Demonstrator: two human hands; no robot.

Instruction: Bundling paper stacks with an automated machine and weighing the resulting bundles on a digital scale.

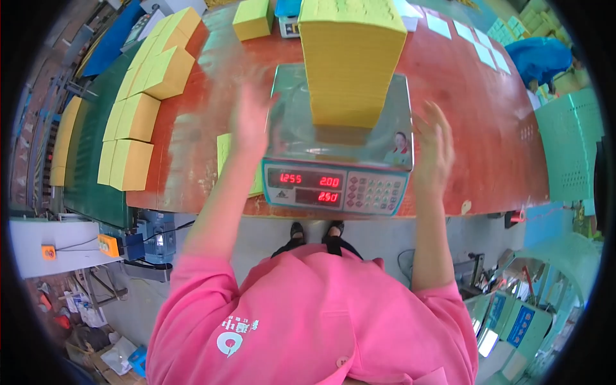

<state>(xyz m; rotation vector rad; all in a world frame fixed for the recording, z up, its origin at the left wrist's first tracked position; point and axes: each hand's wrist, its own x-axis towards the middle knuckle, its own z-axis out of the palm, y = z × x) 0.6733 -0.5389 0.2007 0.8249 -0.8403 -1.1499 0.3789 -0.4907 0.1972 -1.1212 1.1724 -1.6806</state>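
A tall stack of yellow paper stands upright on the metal pan of a digital weighing scale. Red digits glow on the scale's front panel, beside a keypad. My left hand, blurred by motion, hovers at the pan's left edge with its thumb apart and nothing in it. On the other side, my right hand is held by the pan's right edge, fingers apart and holding nothing. Neither hand touches the stack. Partly hidden behind my left forearm is a low piece of yellow paper on the table.
The reddish-brown table carries the scale. Several yellow paper blocks line its left side, by a green surface. Another yellow block sits at the back. White sheets lie at the far right, near a green perforated panel.
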